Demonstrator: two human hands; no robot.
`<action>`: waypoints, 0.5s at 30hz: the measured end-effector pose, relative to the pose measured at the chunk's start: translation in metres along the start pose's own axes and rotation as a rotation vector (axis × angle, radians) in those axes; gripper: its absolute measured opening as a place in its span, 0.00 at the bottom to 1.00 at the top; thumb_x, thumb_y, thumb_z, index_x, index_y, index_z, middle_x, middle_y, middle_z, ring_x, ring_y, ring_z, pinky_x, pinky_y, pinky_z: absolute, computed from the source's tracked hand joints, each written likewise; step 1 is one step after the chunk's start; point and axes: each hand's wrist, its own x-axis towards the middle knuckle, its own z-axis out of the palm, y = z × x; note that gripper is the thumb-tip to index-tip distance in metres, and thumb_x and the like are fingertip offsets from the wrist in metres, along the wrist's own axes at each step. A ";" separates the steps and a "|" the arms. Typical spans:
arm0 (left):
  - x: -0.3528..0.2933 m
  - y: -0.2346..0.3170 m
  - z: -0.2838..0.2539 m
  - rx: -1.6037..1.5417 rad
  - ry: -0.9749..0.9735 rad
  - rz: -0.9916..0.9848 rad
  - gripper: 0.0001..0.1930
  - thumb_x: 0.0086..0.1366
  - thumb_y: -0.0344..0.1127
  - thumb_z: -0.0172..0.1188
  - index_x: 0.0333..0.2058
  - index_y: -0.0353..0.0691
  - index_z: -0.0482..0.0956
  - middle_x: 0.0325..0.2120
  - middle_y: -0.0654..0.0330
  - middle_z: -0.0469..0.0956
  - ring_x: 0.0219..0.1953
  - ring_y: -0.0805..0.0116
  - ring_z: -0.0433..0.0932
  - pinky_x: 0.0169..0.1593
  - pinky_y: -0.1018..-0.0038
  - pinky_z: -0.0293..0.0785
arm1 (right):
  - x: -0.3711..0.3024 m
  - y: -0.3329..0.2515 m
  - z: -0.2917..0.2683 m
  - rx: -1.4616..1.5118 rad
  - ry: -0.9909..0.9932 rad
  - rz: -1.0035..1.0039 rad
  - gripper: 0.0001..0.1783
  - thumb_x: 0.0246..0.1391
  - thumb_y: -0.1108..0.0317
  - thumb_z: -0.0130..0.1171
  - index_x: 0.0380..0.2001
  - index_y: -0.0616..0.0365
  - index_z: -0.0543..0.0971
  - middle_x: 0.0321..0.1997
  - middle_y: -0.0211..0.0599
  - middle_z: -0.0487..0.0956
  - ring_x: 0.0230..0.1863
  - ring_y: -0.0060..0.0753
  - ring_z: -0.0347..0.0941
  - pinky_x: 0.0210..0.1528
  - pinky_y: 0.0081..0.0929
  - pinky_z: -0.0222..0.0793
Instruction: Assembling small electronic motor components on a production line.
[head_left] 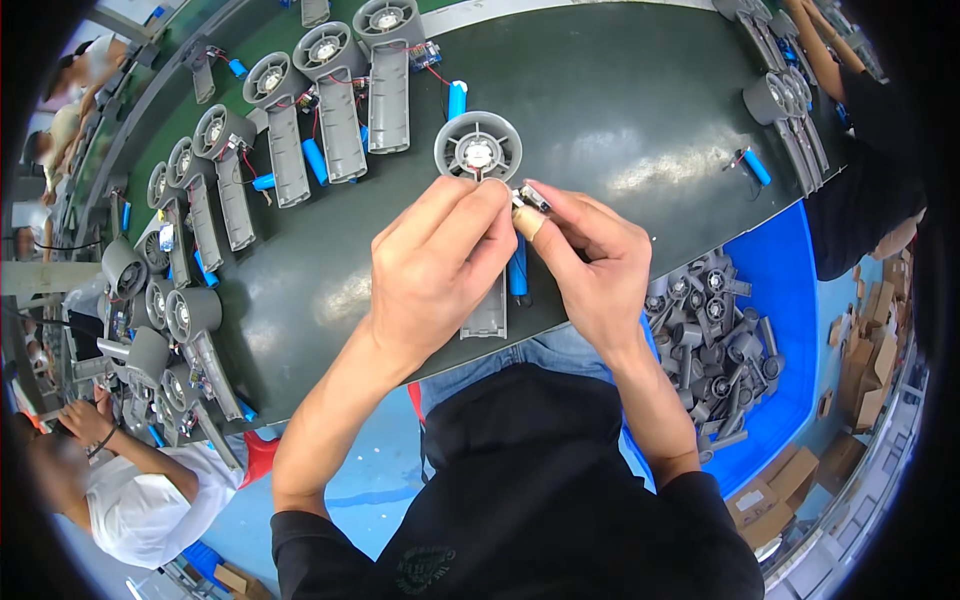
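In front of me on the green table lies a grey fan housing with a round ringed head (pixel 441 150) and an open handle (pixel 485 318). My left hand (pixel 435 265) is closed over the joint of head and handle; its fingers pinch together, hiding what is between them. Beside it, my right hand (pixel 600 260) grips a small circuit board (pixel 536 198) between thumb and fingers. The thumb has a tan wrap (pixel 528 222) round its tip. Between my hands a blue cylindrical battery (pixel 518 272) lies along the handle's right side.
Several similar grey fan housings (pixel 340 130) with blue batteries line the table's left side. A loose battery (pixel 756 168) lies at right. A blue bin (pixel 790 320) of grey parts stands below the right edge. Co-workers sit at lower left (pixel 150 510) and far right (pixel 870 180).
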 end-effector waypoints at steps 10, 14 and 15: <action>0.000 0.002 0.003 -0.028 -0.005 -0.021 0.12 0.49 0.18 0.67 0.33 0.35 0.81 0.28 0.59 0.77 0.24 0.67 0.77 0.27 0.75 0.75 | -0.001 0.007 -0.001 -0.259 0.025 -0.231 0.16 0.52 0.79 0.64 0.46 0.65 0.84 0.42 0.47 0.85 0.39 0.34 0.84 0.41 0.24 0.78; 0.001 0.003 0.002 -0.161 -0.006 -0.077 0.11 0.49 0.16 0.66 0.32 0.33 0.81 0.27 0.60 0.77 0.22 0.71 0.76 0.24 0.78 0.73 | -0.001 0.009 -0.001 -0.273 0.032 -0.279 0.17 0.51 0.80 0.64 0.46 0.65 0.84 0.42 0.48 0.85 0.39 0.35 0.85 0.40 0.25 0.79; 0.001 0.003 0.002 -0.168 0.004 -0.065 0.10 0.49 0.16 0.66 0.32 0.33 0.81 0.27 0.60 0.77 0.22 0.73 0.76 0.24 0.78 0.72 | -0.002 0.008 -0.001 -0.287 0.038 -0.293 0.17 0.50 0.81 0.64 0.46 0.65 0.84 0.42 0.48 0.85 0.39 0.35 0.85 0.40 0.26 0.79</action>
